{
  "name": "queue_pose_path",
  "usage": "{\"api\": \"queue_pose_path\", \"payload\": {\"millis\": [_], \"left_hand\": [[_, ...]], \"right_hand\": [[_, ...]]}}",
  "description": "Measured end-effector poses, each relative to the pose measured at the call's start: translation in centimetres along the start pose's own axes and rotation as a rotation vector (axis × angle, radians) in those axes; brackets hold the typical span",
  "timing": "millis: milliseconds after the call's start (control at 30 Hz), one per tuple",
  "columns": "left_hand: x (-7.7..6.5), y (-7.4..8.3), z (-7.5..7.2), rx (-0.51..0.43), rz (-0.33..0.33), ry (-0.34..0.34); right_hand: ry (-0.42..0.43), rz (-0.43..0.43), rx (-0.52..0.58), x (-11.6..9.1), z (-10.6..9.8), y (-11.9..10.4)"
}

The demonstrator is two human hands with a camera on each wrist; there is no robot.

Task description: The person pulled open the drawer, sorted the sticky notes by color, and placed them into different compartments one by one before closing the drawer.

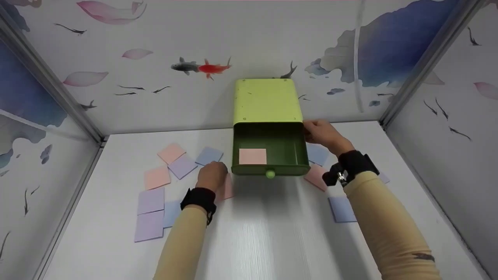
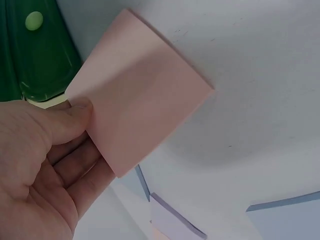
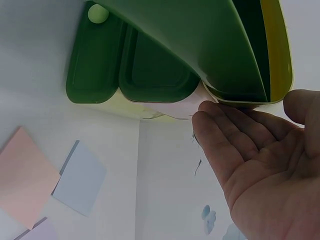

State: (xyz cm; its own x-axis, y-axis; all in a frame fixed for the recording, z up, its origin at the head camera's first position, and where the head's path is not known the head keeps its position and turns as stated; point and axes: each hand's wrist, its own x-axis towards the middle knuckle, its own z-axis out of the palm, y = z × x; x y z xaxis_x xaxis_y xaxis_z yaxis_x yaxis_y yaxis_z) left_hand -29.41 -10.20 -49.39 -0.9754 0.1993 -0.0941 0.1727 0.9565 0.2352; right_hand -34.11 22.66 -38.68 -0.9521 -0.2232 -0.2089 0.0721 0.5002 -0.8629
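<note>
My left hand [image 1: 212, 177] pinches a pink square pad of sticky notes [image 2: 140, 95] between thumb and fingers. It holds the pad tilted in front of the drawer unit's left corner. A lime-green drawer unit [image 1: 267, 101] stands against the back wall, with its dark green top drawer [image 1: 290, 149] pulled out. Inside that drawer, on the left, lies another pink pad [image 1: 253, 156]. My right hand [image 1: 327, 136] rests against the unit's right side. In the right wrist view its fingers [image 3: 220, 140] extend along the side of the unit, and lower drawers [image 3: 157, 70] appear closed.
Left on the white table lie several pads, among them purple [image 1: 151, 200], pink [image 1: 157, 177] and blue [image 1: 209, 155]. To the right are a blue pad [image 1: 342, 210] and a pink pad [image 1: 316, 177], partly behind the right arm. Patterned walls [image 1: 175, 101] enclose the table.
</note>
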Motion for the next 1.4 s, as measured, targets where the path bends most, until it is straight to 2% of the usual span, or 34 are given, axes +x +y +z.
{"api": "queue_pose_path", "payload": {"millis": [167, 300, 433, 633, 867, 1000, 1233, 1400], "left_hand": [[-0.1, -0.3, -1.3, -0.007, -0.016, -0.007], [-0.3, -0.6, -3.0, -0.007, -0.024, 0.003], [-0.3, -0.8, -4.7, -0.003, -0.028, 0.008], [-0.1, -0.6, -7.8, 0.018, -0.048, -0.046], [-0.5, -0.1, -11.2, 0.032, -0.036, -0.041], [-0.7, 0.4, -12.6, 0.035, -0.031, -0.054], [-1.1, 1.3, -14.2, 0.063, -0.017, -0.094], [-1.3, 1.8, -15.2, 0.085, -0.002, -0.078]], "right_hand": [[-0.008, 0.016, 0.006, 0.1, 0.0, -0.2], [-0.013, 0.016, 0.002, 0.2, 0.0, -0.2], [-0.016, 0.005, 0.007, 0.3, -0.1, -0.1], [-0.015, -0.004, 0.007, 0.1, -0.2, -0.1], [-0.010, -0.015, -0.009, 0.2, 0.0, -0.2], [-0.004, -0.012, -0.033, 0.3, 0.1, -0.3], [0.002, -0.023, -0.039, 0.3, 0.2, -0.4], [0.017, -0.023, -0.044, 0.3, 0.4, -0.3]]}}
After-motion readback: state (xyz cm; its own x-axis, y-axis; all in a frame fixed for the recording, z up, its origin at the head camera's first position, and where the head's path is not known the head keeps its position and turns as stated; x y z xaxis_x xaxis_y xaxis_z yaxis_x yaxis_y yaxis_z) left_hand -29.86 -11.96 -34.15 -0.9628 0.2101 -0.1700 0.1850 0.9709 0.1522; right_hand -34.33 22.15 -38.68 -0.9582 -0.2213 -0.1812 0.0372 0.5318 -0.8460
